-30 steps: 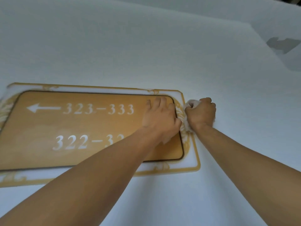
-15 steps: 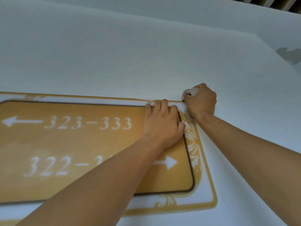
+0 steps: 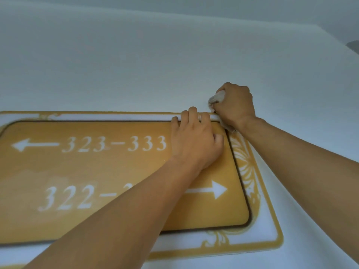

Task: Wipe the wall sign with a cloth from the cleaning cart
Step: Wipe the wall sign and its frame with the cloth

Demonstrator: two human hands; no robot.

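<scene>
A gold wall sign (image 3: 101, 171) with white room numbers, arrows and a white ornamental border hangs on the pale wall. My left hand (image 3: 196, 140) lies flat on the sign's upper right part, fingers straight, their tips reaching the top border. My right hand (image 3: 236, 104) is at the sign's top right corner, fist curled round a bunched white cloth (image 3: 216, 98); only a bit of the cloth pokes out on the left of the fist. My left forearm hides part of the lower row of numbers.
Plain pale wall (image 3: 136, 61) surrounds the sign above and to the right. A dark patch (image 3: 354, 47) shows at the far right edge. The cleaning cart is out of view.
My right hand with the cloth has slid up the sign's right border to its top right corner. My left hand moved slightly up. The view has shifted closer to the sign.
</scene>
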